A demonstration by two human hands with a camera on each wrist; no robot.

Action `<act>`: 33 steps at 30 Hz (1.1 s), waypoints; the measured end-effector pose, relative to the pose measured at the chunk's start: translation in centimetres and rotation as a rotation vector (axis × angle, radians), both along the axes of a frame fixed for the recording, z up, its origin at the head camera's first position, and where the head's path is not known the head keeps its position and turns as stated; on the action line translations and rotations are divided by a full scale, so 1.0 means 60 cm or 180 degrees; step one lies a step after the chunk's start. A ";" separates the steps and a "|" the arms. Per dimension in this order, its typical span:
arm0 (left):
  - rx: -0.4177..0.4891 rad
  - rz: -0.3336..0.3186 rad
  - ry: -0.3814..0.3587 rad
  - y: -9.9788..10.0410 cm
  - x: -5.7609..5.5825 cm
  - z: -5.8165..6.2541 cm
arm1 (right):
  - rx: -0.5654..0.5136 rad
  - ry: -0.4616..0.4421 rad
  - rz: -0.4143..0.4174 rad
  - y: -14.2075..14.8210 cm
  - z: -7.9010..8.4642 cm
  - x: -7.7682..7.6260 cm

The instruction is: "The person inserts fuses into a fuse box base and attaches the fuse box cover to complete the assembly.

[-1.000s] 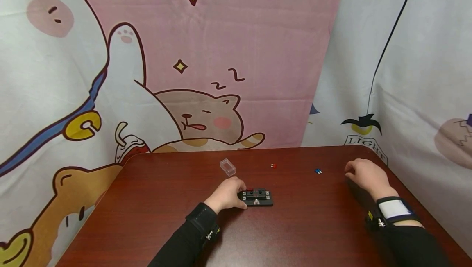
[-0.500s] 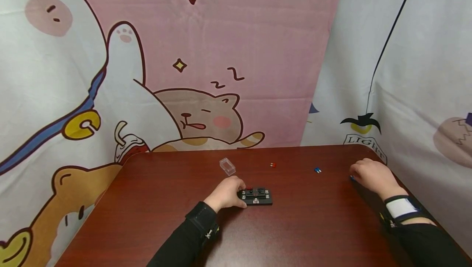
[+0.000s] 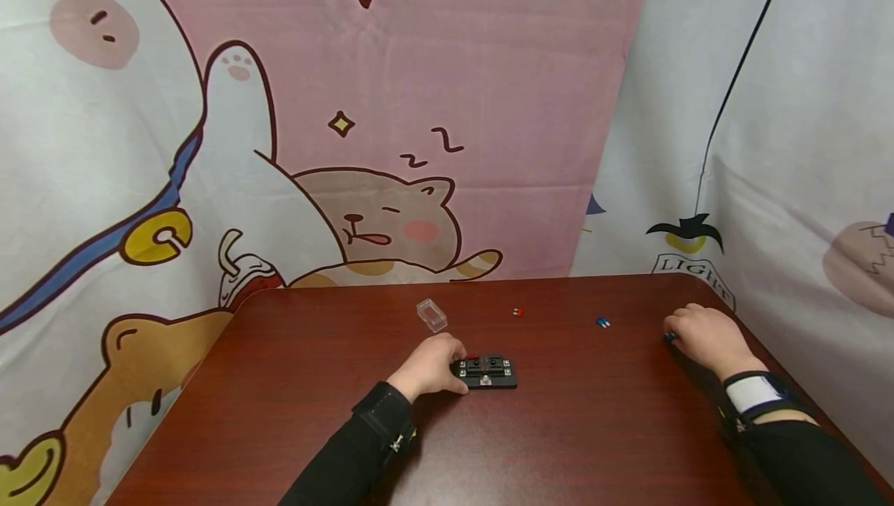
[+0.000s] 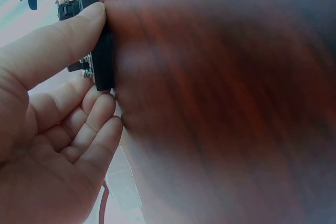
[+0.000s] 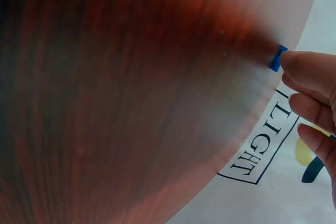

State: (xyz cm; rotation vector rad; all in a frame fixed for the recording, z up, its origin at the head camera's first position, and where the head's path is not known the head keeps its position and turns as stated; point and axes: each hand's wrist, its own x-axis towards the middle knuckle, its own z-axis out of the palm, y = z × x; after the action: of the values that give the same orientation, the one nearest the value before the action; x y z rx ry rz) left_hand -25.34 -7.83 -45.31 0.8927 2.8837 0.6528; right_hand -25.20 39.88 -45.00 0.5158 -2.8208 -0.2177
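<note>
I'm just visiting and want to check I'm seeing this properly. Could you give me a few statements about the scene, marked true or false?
1. The left hand grips the black block. True.
2. The right hand holds nothing. False: it pinches a small blue piece.
3. The clear box lies on the table. True.
4. The red piece sits inside the clear box. False: it lies on the table, apart from the box.
5. A second blue piece lies between the red piece and the right hand. True.

Black block [image 4: 105, 59] in the left hand [image 4: 50, 124]
</note>
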 end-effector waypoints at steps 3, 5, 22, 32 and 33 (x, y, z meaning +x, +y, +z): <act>0.0001 -0.0001 0.0006 0.000 0.000 0.000 | 0.0043 -0.0015 -0.0014 0.001 -0.002 -0.001; 0.0001 -0.0002 0.0009 0.000 -0.001 0.000 | 0.0053 -0.0029 -0.0029 0.001 -0.002 -0.001; -0.0010 -0.0012 0.0019 0.000 0.003 0.004 | 0.0166 -0.0020 0.0010 0.005 -0.010 -0.008; -0.0010 0.0014 -0.0012 0.000 0.001 0.000 | 0.0241 0.0072 0.0126 0.002 -0.011 -0.008; -0.0011 0.0015 -0.0011 0.000 0.001 0.000 | 0.0247 0.0085 0.0141 0.002 -0.011 -0.008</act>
State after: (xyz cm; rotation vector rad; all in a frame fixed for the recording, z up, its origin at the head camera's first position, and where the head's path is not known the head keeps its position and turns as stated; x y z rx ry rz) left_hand -25.30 -7.86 -45.32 0.8836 2.8839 0.6489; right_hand -25.69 39.97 -45.67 0.5873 -2.7807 -0.3239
